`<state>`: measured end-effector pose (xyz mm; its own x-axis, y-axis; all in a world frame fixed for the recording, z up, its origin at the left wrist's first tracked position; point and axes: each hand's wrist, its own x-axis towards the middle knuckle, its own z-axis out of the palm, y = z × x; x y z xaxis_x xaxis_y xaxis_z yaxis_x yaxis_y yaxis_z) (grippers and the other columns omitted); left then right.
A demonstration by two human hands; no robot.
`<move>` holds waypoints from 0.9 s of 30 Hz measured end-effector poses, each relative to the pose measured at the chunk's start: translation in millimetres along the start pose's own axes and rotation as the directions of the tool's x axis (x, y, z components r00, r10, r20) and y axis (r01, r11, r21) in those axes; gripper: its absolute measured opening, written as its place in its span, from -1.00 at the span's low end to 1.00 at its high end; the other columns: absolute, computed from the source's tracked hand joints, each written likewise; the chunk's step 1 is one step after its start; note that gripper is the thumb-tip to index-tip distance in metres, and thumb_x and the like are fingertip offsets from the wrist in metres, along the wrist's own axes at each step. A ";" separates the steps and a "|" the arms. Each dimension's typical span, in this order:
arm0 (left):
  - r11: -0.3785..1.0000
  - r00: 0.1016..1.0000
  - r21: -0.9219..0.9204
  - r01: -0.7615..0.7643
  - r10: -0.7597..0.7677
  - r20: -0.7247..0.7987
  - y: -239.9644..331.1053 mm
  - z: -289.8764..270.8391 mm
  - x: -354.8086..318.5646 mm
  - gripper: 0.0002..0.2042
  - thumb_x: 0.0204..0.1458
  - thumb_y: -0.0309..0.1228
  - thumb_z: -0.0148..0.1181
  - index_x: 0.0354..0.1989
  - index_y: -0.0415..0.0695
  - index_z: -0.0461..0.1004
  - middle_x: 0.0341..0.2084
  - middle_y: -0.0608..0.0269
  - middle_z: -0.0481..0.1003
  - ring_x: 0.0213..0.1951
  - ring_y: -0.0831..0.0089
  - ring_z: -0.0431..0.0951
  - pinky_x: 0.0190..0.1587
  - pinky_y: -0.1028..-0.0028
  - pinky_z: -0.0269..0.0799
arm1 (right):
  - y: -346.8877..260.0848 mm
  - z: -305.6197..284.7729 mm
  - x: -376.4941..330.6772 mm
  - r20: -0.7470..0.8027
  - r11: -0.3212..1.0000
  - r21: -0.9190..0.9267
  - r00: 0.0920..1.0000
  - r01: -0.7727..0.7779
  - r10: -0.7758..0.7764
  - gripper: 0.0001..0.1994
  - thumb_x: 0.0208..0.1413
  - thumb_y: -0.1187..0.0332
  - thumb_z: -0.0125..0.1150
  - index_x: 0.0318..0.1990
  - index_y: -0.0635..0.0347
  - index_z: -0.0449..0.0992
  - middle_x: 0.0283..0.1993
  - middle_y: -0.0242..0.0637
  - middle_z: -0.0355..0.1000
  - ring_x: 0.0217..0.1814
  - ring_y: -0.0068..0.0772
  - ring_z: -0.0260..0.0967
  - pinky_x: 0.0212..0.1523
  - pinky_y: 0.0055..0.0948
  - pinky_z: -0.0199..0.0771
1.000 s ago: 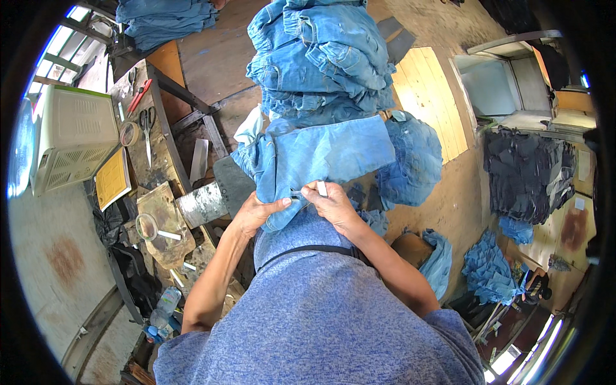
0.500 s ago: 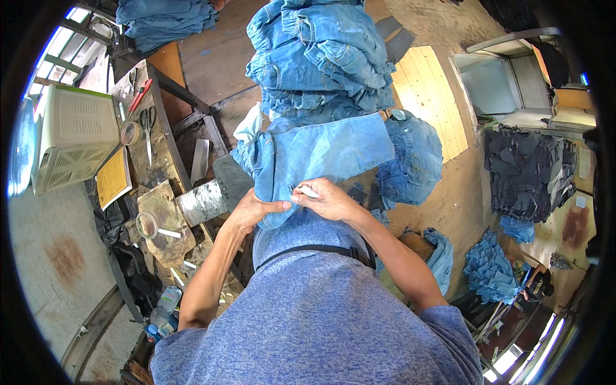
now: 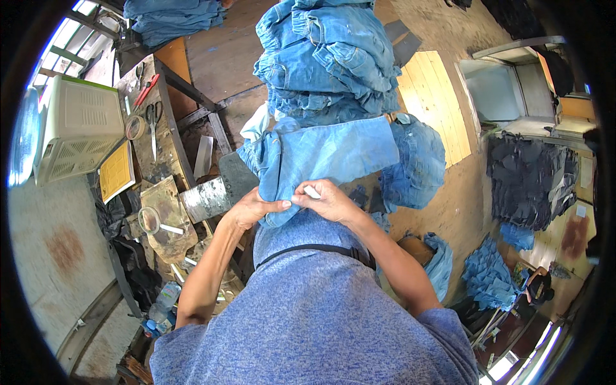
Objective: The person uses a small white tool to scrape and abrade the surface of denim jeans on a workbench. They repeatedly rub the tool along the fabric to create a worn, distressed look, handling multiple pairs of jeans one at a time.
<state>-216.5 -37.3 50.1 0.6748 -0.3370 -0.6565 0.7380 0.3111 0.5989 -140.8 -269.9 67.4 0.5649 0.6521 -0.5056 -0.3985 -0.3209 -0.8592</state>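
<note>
1. Denim piece (image 3: 333, 154), light blue and laid flat, lies spread just in front of the person's chest, below a tall heap of folded jeans (image 3: 327, 58); its near edge hangs down to both hands.
2. Left hand (image 3: 251, 208) rests on the lower left part of the denim piece, thumb stretched toward the other hand, fingers curled narrowly into the cloth and gripping it.
3. Right hand (image 3: 330, 200) touches the same near edge just beside the left; its fingers are pinched close around a small white object (image 3: 312, 192), seemingly a stick of chalk, whose tip meets the fabric.
4. Workbench (image 3: 168, 128) stands to the person's left; on it lie scissors (image 3: 154, 119), a roll of tape (image 3: 135, 127), a red-handled tool (image 3: 146, 90) and a yellow pad (image 3: 117, 172).
5. White ventilated casing (image 3: 80, 128) sits at the bench's far left side; a magnifying glass (image 3: 151, 221) lies nearer the person.
6. Dark garments (image 3: 529, 179) are piled well apart to the right; more blue denim scraps (image 3: 487, 279) lie on the floor below them.
</note>
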 end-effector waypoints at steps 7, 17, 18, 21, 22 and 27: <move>1.000 0.999 -0.010 -0.021 0.021 -0.026 -1.7 -1.5 0.1 -0.39 0.04 -0.41 0.58 0.28 -0.23 0.48 0.11 0.23 0.61 0.14 0.45 0.55 0.29 0.37 0.39 | -2.1 6.2 -9.6 -0.082 0.948 0.298 0.986 -0.111 0.142 -0.81 0.34 0.25 0.39 -0.24 0.18 0.66 -0.43 -0.67 0.41 -0.45 -0.76 0.18 -0.40 -0.57 0.20; 0.997 0.996 0.064 0.051 -0.046 -0.083 4.9 10.9 -0.8 -0.39 -0.01 -0.43 0.61 0.25 -0.19 0.50 0.06 0.26 0.63 0.09 0.45 0.58 0.26 0.36 0.42 | -6.6 6.1 -18.2 -0.138 0.996 -0.090 0.990 -0.006 -0.007 -0.76 0.30 0.27 0.37 -0.22 0.32 0.67 -0.43 -0.54 0.46 -0.37 -0.74 0.31 -0.35 -0.51 0.38; 0.998 0.995 0.049 0.049 -0.044 -0.093 5.0 12.6 -0.5 -0.39 -0.01 -0.43 0.60 0.25 -0.19 0.50 0.06 0.26 0.63 0.09 0.45 0.58 0.25 0.36 0.42 | -9.0 4.8 -19.7 -0.151 0.992 -0.126 0.988 -0.033 0.014 -0.77 0.29 0.28 0.36 -0.22 0.32 0.67 -0.43 -0.54 0.46 -0.37 -0.73 0.30 -0.36 -0.50 0.39; 0.998 0.994 0.049 0.043 -0.038 -0.104 4.3 14.4 -0.8 -0.38 0.00 -0.43 0.60 0.26 -0.20 0.49 0.06 0.25 0.63 0.09 0.44 0.58 0.25 0.36 0.42 | -13.6 9.3 -22.6 -0.219 0.959 -0.282 0.975 -0.027 -0.037 -0.81 0.15 0.29 0.42 -0.24 0.24 0.68 -0.49 -0.35 0.53 -0.47 -0.54 0.44 -0.36 -0.38 0.47; 0.997 0.995 0.054 0.046 -0.041 -0.093 3.7 13.8 -1.2 -0.38 0.00 -0.44 0.60 0.26 -0.21 0.49 0.06 0.25 0.63 0.09 0.44 0.58 0.25 0.36 0.43 | -14.0 12.3 -23.4 -0.238 0.930 -0.367 0.969 -0.022 -0.072 -0.81 0.12 0.28 0.43 -0.25 0.22 0.68 -0.50 -0.30 0.55 -0.49 -0.49 0.48 -0.36 -0.36 0.49; 0.999 0.997 -0.023 0.041 -0.042 -0.063 -0.3 6.2 -7.0 -0.38 0.00 -0.46 0.59 0.27 -0.22 0.48 0.08 0.23 0.62 0.12 0.42 0.58 0.25 0.36 0.43 | -10.0 28.4 -15.8 -0.378 0.925 -0.376 0.920 -0.051 -0.103 -0.80 0.14 0.25 0.40 -0.23 0.19 0.64 -0.47 -0.16 0.57 -0.43 -0.21 0.59 -0.31 -0.25 0.54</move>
<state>-221.4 -40.5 57.4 0.6417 -0.2936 -0.7086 0.7646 0.3175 0.5608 -166.2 -257.5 86.2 0.8339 0.3732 -0.4067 -0.1262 -0.5883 -0.7987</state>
